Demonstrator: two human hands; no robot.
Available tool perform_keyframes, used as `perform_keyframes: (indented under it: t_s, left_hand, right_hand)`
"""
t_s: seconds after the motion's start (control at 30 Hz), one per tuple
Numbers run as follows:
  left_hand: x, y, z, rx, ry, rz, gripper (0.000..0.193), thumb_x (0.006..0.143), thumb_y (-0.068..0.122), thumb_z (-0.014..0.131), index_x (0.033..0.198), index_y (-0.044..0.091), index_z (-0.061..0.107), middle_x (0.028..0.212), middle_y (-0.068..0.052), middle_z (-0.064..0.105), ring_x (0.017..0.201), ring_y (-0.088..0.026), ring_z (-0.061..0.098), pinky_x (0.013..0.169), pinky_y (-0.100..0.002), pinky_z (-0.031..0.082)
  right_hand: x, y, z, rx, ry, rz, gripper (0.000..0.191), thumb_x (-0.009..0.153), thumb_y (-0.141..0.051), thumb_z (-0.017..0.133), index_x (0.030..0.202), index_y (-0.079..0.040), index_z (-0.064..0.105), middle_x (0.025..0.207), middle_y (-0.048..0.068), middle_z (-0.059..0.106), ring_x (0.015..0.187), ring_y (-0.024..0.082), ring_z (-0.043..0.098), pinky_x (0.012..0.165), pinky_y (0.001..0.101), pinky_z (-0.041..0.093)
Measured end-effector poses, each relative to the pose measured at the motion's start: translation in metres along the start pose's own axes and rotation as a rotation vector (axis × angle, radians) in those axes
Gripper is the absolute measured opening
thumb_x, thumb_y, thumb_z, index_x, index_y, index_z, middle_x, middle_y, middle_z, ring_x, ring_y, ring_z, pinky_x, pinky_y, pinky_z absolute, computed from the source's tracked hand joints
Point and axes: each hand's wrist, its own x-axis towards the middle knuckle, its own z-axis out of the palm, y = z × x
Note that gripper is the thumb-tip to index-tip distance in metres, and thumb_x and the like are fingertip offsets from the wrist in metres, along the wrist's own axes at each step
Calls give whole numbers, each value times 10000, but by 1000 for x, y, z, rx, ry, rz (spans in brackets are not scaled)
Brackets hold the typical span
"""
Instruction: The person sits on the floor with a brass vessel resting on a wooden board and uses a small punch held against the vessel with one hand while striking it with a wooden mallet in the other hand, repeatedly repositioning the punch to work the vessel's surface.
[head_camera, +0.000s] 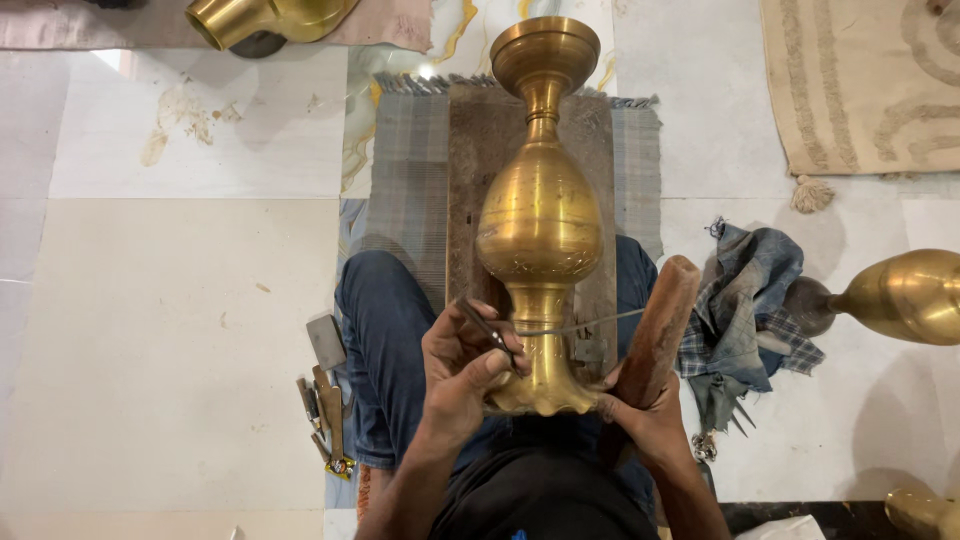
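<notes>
A tall brass vase (540, 215) lies lengthwise on a wooden board (470, 190) across my lap, its flared foot toward me. My left hand (462, 368) pinches a thin metal chisel (487, 328) with its tip against the vase's stem near the foot. My right hand (645, 415) grips a brown wooden mallet (658, 330) that rises to the right of the foot. A thin wire or cord (585, 325) runs across the stem.
A striped grey cloth (405, 190) lies under the board. Several small metal tools (325, 400) lie on the floor at my left knee. A crumpled blue rag (745, 300) and another brass vase (900, 297) sit at right. A brass vessel (260, 20) is at the top, a beige rug (860, 80) upper right.
</notes>
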Motion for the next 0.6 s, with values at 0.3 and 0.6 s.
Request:
perform_keyframes:
  t_s: [0.3, 0.6]
  left_hand:
    - [78, -15, 8, 496, 90, 330, 319, 993, -127, 652, 1288, -21, 593, 1140, -150, 748, 1045, -231, 762, 906, -349, 668]
    - [77, -24, 16, 956, 37, 598, 269, 1027, -90, 626, 1279, -35, 550, 1105, -177, 753, 1077, -238, 764, 932, -309, 662]
  right_hand:
    - [-3, -16, 2, -206, 302, -293, 149, 854, -45, 805, 965, -12, 711, 872, 58, 739, 748, 122, 695, 699, 259, 565]
    - [32, -17, 4, -372, 222, -357, 182, 812, -52, 807, 953, 4, 708, 769, 58, 719, 654, 118, 673, 616, 273, 557]
